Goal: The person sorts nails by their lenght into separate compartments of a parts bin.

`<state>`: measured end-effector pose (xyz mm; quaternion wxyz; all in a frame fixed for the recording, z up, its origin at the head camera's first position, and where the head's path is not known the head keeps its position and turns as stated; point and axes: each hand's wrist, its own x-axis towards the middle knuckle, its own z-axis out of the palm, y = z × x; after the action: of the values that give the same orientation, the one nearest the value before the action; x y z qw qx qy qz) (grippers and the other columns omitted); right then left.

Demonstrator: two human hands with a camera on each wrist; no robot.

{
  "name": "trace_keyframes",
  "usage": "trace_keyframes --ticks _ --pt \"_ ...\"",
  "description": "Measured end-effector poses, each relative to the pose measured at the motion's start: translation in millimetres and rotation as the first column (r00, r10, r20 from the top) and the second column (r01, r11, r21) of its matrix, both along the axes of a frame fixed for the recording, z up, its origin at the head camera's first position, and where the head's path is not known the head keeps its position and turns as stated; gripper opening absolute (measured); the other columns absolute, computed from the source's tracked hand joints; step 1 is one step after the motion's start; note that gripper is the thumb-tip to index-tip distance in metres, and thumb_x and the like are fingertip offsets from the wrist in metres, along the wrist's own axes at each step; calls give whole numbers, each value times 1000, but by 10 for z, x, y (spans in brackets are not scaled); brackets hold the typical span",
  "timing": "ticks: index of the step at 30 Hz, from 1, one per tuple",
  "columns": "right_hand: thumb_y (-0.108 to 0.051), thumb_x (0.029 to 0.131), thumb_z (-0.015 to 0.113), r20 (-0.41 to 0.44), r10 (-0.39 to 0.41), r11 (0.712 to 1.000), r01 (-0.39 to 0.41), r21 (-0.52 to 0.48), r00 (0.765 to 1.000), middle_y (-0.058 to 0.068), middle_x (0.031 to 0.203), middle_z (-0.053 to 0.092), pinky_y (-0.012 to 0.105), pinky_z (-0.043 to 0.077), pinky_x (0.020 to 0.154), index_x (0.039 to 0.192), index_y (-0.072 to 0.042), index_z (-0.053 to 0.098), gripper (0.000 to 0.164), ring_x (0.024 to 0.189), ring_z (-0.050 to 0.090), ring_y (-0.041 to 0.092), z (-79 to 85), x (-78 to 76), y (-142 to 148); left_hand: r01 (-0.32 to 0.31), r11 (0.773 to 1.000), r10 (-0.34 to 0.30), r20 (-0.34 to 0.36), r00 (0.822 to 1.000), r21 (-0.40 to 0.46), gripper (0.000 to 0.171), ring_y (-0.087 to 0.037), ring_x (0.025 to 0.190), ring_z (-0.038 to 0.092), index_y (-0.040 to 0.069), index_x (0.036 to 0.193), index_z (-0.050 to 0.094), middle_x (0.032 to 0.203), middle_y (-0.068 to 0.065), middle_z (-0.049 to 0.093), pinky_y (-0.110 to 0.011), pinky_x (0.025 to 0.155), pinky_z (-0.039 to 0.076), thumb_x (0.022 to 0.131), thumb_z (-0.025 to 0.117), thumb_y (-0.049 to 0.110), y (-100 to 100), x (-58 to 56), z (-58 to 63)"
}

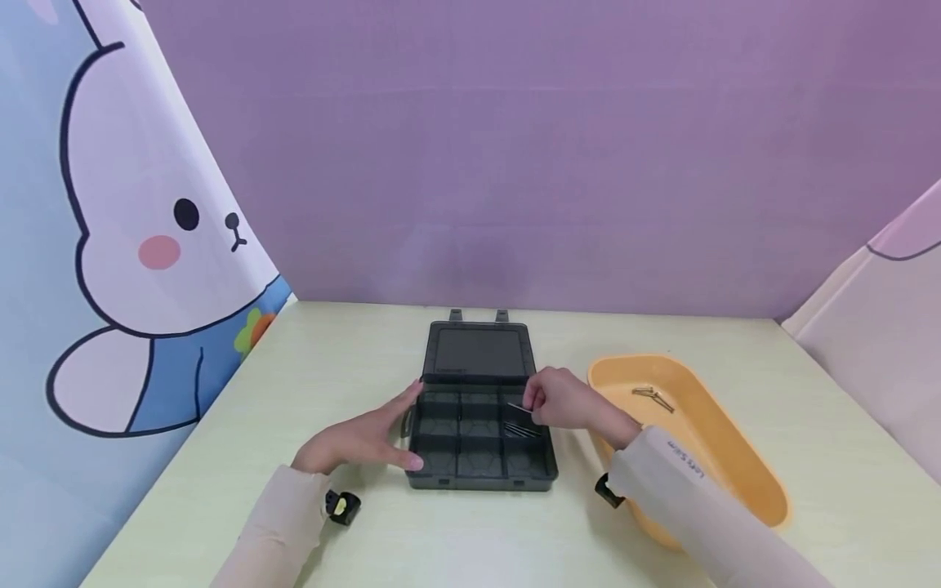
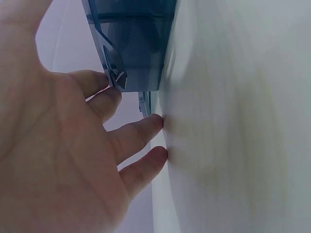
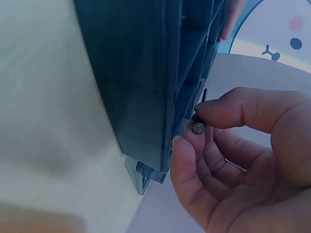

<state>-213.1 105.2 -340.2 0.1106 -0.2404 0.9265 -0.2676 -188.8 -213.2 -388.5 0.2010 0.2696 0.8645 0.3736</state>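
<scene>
A dark grey compartment box (image 1: pixel 481 483) lies with its lid (image 1: pixel 479 351) tipped back. My right hand (image 1: pixel 560 398) is over its right column, pinching a thin metal nail (image 1: pixel 519 407) between thumb and fingertips. In the right wrist view the round head of the nail (image 3: pixel 198 128) shows just below the thumb tip. Several more nails (image 1: pixel 521 429) lie in the right middle compartment below that hand. My left hand (image 1: pixel 360 441) is spread along the left side of the box, thumb at the front corner. In the left wrist view, two fingertips (image 2: pixel 158 121) rest on the table.
An orange tray (image 1: pixel 724 445) stands on the right, partly under my right forearm, with a few nails (image 1: pixel 653 397) inside. Two lid latches (image 1: pixel 502 315) stick out at the back of the box. A purple backdrop (image 1: pixel 515 163) rises behind the pale table (image 1: pixel 353 351).
</scene>
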Motion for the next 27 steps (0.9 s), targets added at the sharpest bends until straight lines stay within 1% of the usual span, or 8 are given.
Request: trace_keyframes --ticks 3,9,15,21,27 --pt "5 78 65 3 -5 1000 5 16 1000 1 69 58 24 43 56 82 0 66 7 61 49 13 -7 -7 -9 -2 1000 2 0 1000 -2 117 -40 146 3 5 153 -5 160 -16 -6 -60 113 16 78 73 50 -3 -2 -5" --pt "4 80 65 23 -10 1000 10 12 1000 2 73 60 25 45 59 85 -1 66 8 64 51 14 -5 -18 -20 -7 1000 7 3 1000 2 118 -40 146 3 6 153 -5 160 -16 -6 -60 113 16 78 74 50 -3 -10 -12" --pt "3 81 64 5 -23 999 23 26 1000 2 76 61 25 45 62 87 -1 67 8 67 52 14 20 -42 15 -7 1000 7 13 1000 6 117 -41 146 3 7 153 -6 160 -16 -6 -61 113 17 78 74 49 2 -29 -17" --pt "4 82 63 10 -7 1000 7 16 1000 4 78 61 26 46 62 88 -1 66 8 68 51 15 43 -62 72 -11 1000 11 16 1000 5 117 -41 146 2 6 153 -5 160 -16 -7 -61 112 17 79 74 49 32 -24 -8" --pt "4 82 61 11 -4 1000 4 15 1000 3 76 61 26 45 62 88 -1 66 9 66 50 15 72 -63 142 -17 1000 17 16 1000 3 117 -42 146 3 6 153 -5 160 -16 -6 -62 112 17 78 74 48 82 -26 -8"
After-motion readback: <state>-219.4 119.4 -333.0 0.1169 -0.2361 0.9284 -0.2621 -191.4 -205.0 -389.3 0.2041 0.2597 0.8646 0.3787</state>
